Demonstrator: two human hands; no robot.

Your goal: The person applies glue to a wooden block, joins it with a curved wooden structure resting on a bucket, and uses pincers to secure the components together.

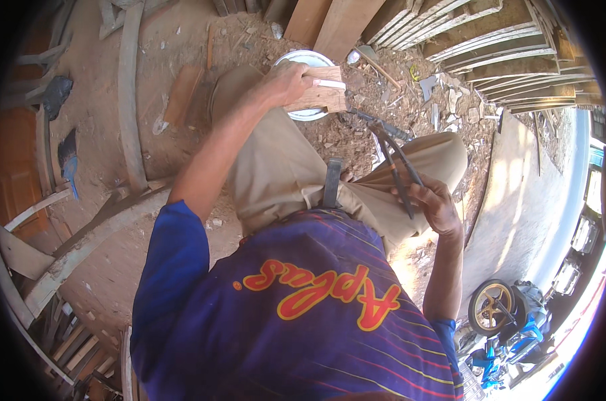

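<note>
My left hand [288, 83] is closed on a small wooden block [309, 100] above a white round bucket [291, 57]. A thin white strip [331, 84] lies across the block's upper face by my fingers; whether it is fixed to the wood I cannot tell. My right hand [434, 204] grips a pair of dark metal pincers [393, 152] by the handles, above my right thigh. The pincers' jaws point up and away from me, toward the bucket side, and stand apart from the block. The bucket's inside is mostly hidden by the block and my hand.
Wood chips and scraps [376, 87] litter the dirt floor. Planks [336, 30] lean beyond the bucket, with stacked curved timber [503, 53] at far right. A curved wooden beam [129, 100] and a brush [69, 157] are on the left. A blue motorcycle [517, 327] stands at lower right.
</note>
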